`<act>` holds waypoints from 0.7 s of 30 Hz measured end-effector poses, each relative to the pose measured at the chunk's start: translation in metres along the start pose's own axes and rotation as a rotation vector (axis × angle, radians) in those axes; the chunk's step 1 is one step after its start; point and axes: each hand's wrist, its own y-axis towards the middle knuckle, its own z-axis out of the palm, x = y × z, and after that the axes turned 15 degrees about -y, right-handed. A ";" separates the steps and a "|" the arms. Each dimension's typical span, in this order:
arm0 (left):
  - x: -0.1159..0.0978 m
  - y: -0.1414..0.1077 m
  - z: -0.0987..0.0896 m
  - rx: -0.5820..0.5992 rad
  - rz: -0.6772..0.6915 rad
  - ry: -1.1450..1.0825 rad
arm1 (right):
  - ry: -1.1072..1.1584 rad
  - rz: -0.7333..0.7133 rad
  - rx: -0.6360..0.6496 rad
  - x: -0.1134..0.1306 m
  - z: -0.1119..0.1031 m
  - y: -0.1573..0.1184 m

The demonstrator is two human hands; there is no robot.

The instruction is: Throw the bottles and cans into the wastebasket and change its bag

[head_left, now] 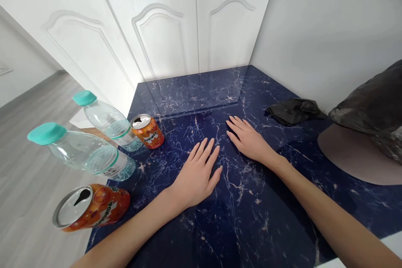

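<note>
My left hand (195, 176) lies flat on a dark blue marbled table (226, 234), palm down, fingers stretched out and holding nothing. Farther forward and to the right, my right hand (246, 136) rests palm down too, fingers extended, also with nothing in it. Nearest to my left hand stands an opened orange Mirinda can (152, 134). A second opened Mirinda can (108, 207) is left of my left forearm. Between the cans stand two clear plastic bottles with turquoise caps, the nearer bottle (94, 153) and the farther bottle (108, 119), each with some clear liquid.
Right of my right hand lies a crumpled black plastic bag (293, 111). A larger dark bag (373, 104) and a greyish-pink rounded object (344, 150) are at the far right. White cabinet doors (163, 37) stand beyond the table; grey floor (28, 146) shows left.
</note>
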 end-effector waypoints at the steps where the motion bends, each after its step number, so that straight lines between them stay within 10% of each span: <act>1: 0.000 0.000 0.000 0.006 -0.002 0.003 | -0.001 0.001 -0.001 0.000 0.000 0.000; 21: 0.002 0.000 0.001 -0.013 0.013 -0.003 | 0.001 0.003 -0.002 0.001 -0.001 0.000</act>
